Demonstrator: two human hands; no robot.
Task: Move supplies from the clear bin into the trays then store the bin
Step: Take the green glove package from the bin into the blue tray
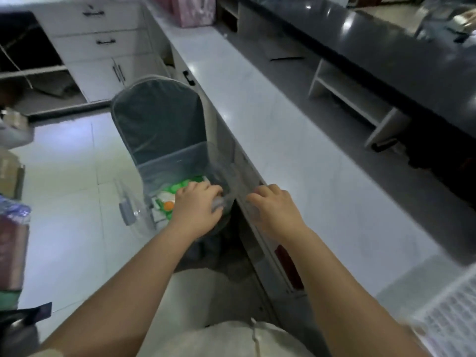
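Two hands over the clear bin (180, 161), which sits on a grey chair (157, 117) pushed up against the edge of the white bench (283, 140). Left hand (197, 208) is down inside the bin, fingers curled over something pale at the bin's right end (blurred, can't tell what it is or whether the grip is closed on it). Right hand (275, 210) is at the bench edge just right of the bin, fingers bent and loosely spread, apparently touching the bin's right wall or rim; can't tell if it's actually gripping, motion blur there. The hands are near each other but not touching. Bin contents: green-and-white packets (167, 199) with an orange dot, lying flat on the bottom, left of the left hand. A clear lid or flap with a grey latch (127, 211) hangs off the bin's left side, tilted. White wire tray (448, 320) is at lower right on the bench, well apart from the bin, only a corner in frame. Bench top between bin and tray is bare and glossy. Further back: a pink box (195, 9) at the far end of the bench, a dark counter (373, 39) to the right, white drawers (98, 27) upper left. Tiled floor (64, 176) to the left of the chair, with boxes and bags along the left frame edge (too dark to identify).
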